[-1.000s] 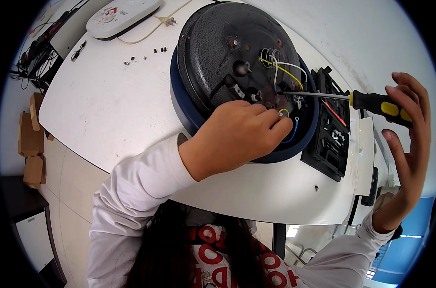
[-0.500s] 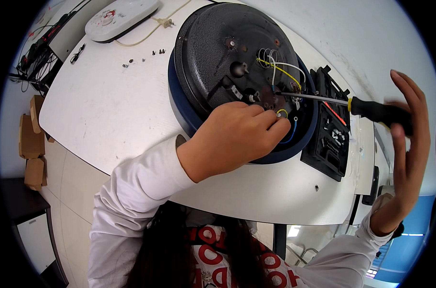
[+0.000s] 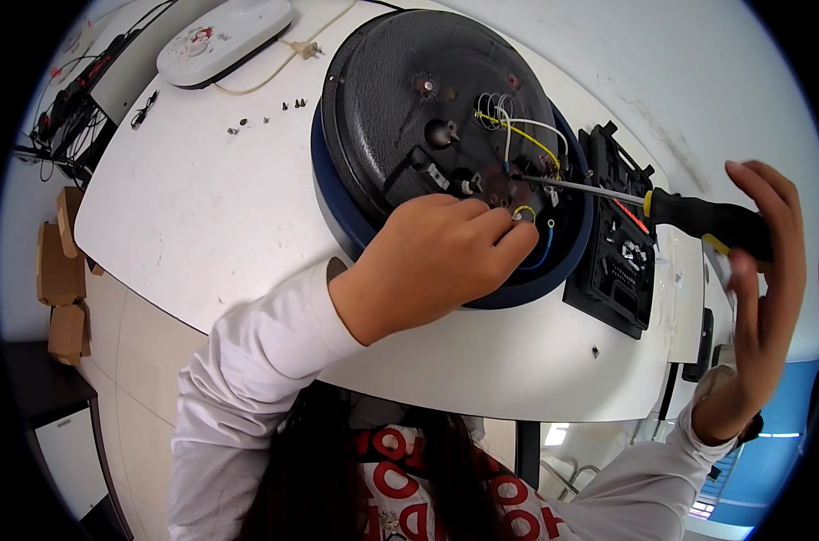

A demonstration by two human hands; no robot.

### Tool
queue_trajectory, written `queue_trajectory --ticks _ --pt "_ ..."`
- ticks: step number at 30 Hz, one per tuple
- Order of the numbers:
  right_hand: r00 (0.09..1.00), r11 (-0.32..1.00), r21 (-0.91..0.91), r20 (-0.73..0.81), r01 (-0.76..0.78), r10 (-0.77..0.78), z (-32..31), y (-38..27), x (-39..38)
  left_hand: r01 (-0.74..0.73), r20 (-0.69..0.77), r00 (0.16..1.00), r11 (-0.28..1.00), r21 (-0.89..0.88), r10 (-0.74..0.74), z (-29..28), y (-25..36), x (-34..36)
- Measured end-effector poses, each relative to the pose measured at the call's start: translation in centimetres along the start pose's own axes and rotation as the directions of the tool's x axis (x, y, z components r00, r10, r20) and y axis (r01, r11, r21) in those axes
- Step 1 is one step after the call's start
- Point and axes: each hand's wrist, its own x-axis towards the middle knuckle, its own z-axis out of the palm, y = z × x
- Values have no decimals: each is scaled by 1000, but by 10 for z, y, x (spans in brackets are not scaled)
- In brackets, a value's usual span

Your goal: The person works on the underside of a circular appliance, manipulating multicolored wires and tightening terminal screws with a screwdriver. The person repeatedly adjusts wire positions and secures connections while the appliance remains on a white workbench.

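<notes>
A round appliance [image 3: 400,81] lies upside down on the white table [image 3: 202,225], its dark base with loose yellow, white and blue wires facing up. My left hand [image 3: 437,261] rests on the base and pinches a small wire terminal [image 3: 524,214] near the wires. My right hand [image 3: 761,279] holds a screwdriver [image 3: 698,216] with a black and yellow handle, fingers loosely wrapped and partly blurred. Its metal shaft points left, with the tip at a fitting on the base just above my left fingertips.
A black plastic panel [image 3: 617,252] lies right of the appliance. A white oval lid-like part [image 3: 225,41] with a cord sits at the back left, with several small screws [image 3: 265,117] nearby. Cables lie at the far left, and cardboard boxes [image 3: 62,270] stand on the floor.
My right hand has shifted its fingers around the screwdriver handle, turning it. The left hand has stayed on the base.
</notes>
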Motion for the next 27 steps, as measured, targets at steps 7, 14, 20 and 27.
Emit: queue_trajectory --ticks 7,14,20,27 --pt "988 990 -17 -63 138 -139 6 17 -5 -1 7 1000 1000 -1 1 0 1 0" --pt "1000 983 183 24 -22 18 0 11 -7 5 -2 1000 1000 0 -5 0 0 0" --pt "973 974 196 -219 116 -72 24 24 -9 10 -15 1000 1000 -16 -10 -1 1 2" --pt "994 1000 12 -104 -16 17 15 16 -8 18 2 1000 1000 -4 -18 -3 1 2"
